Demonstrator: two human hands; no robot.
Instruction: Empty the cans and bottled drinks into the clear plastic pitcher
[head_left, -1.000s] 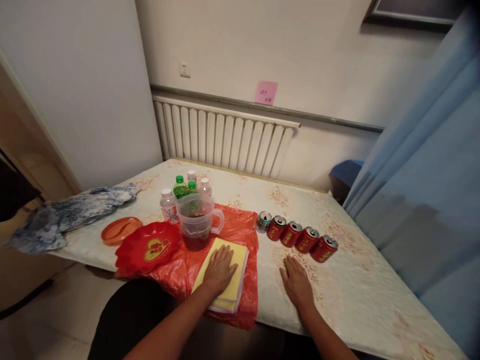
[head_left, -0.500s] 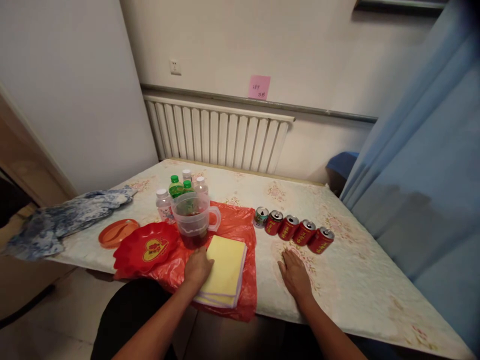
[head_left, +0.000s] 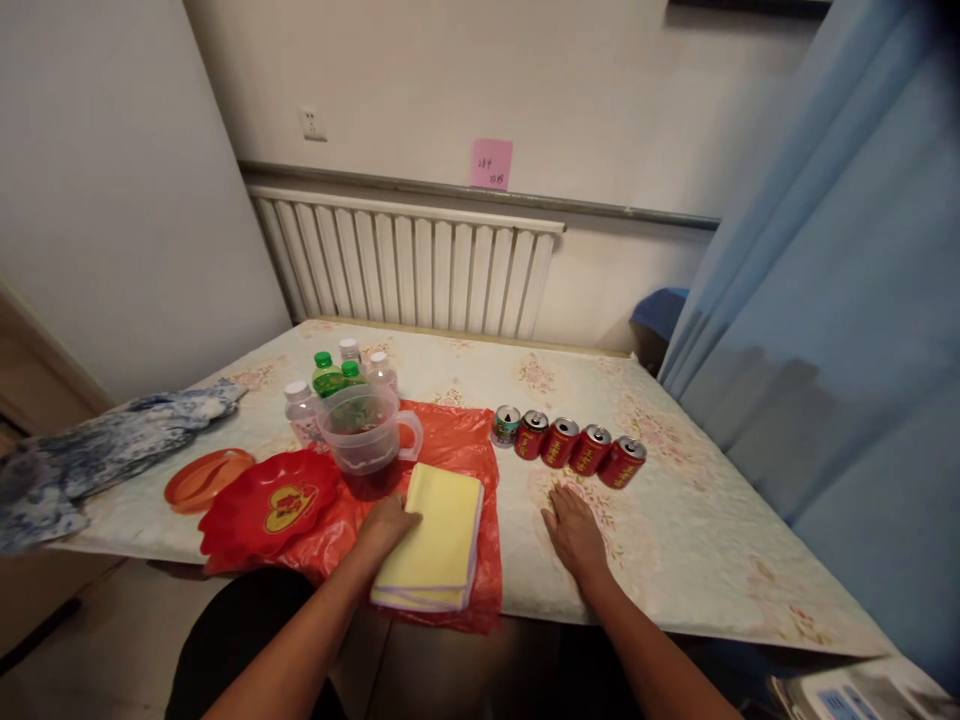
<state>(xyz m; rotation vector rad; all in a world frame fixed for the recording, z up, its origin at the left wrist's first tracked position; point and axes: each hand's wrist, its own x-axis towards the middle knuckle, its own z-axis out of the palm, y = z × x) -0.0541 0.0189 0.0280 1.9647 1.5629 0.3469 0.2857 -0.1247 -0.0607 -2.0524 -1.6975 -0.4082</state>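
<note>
My left hand point(head_left: 385, 527) rests on the red plastic sheet, along the left edge of a folded yellow cloth point(head_left: 437, 530) with a pale purple border. Its thumb is stretched out and touches the cloth; the fingertips are hard to make out. Just beyond it stands a clear plastic jug point(head_left: 360, 440) with dark liquid inside. My right hand point(head_left: 575, 530) lies flat on the flowered tablecloth, fingers a little apart, holding nothing. In front of its fingertips a row of red cans point(head_left: 591, 450) stands, with a greenish can point(head_left: 506, 427) at the left end.
A scalloped red plate point(head_left: 259, 505) and an orange lid point(head_left: 206, 478) lie left of the jug. Several bottles point(head_left: 328, 372) with green or white caps stand behind it. A blue-patterned cloth point(head_left: 135, 435) hangs over the left edge. A blue curtain point(head_left: 810, 330) borders the right side.
The view has turned a little to the right, so everything sits further left in it. Both hands keep their places beside the cloth and the cans.
</note>
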